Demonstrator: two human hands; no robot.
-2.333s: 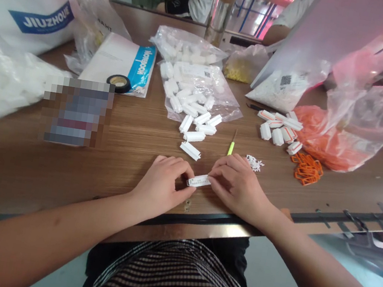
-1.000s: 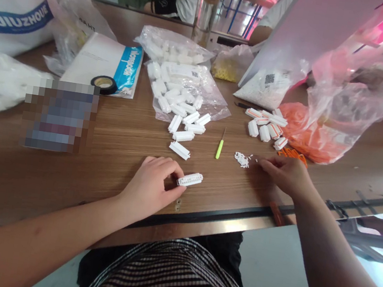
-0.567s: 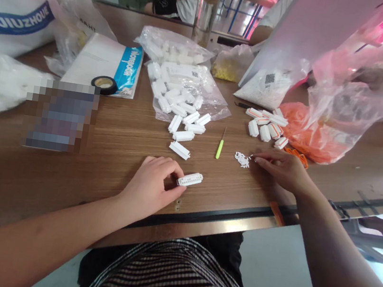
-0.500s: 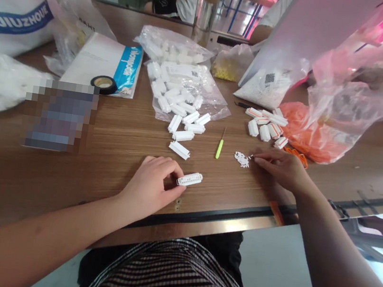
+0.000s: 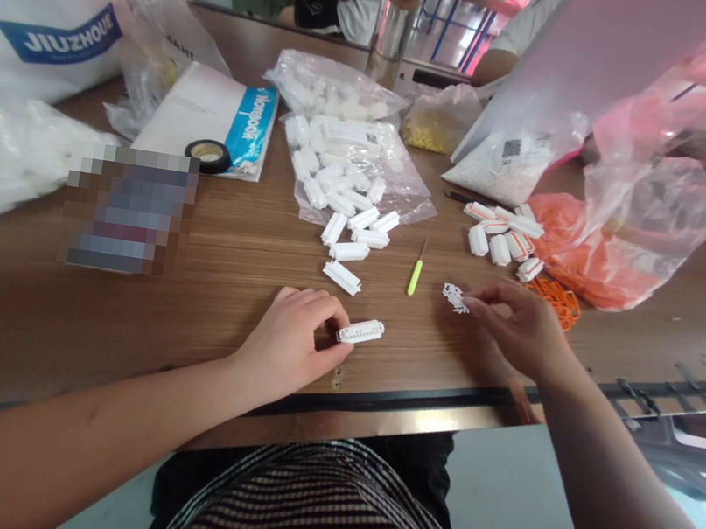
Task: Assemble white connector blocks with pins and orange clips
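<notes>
My left hand [image 5: 299,336] pinches one end of a white connector housing [image 5: 361,331], whose face with rows of small holes is turned up. My right hand [image 5: 516,324] is at the right edge of a small pile of tiny white plugs [image 5: 455,297]. Its thumb and forefinger are pressed together there; whether a piece is between them is too small to tell. Several more white housings [image 5: 343,278] lie loose beyond my left hand. A yellow-green handled pick [image 5: 416,277] lies between them and the pile.
An open clear bag [image 5: 337,147] spills housings at the centre. Orange-striped housings [image 5: 499,249] lie near an orange bag [image 5: 612,259] and orange wires [image 5: 556,302]. Black tape [image 5: 208,156] rests on a notebook [image 5: 239,137]. A bottle [image 5: 395,23] stands behind; people sit beyond.
The whole view has shifted slightly, so things appear farther right. My right fingers have moved in to the edge of the plug pile. My left hand keeps its hold on the housing.
</notes>
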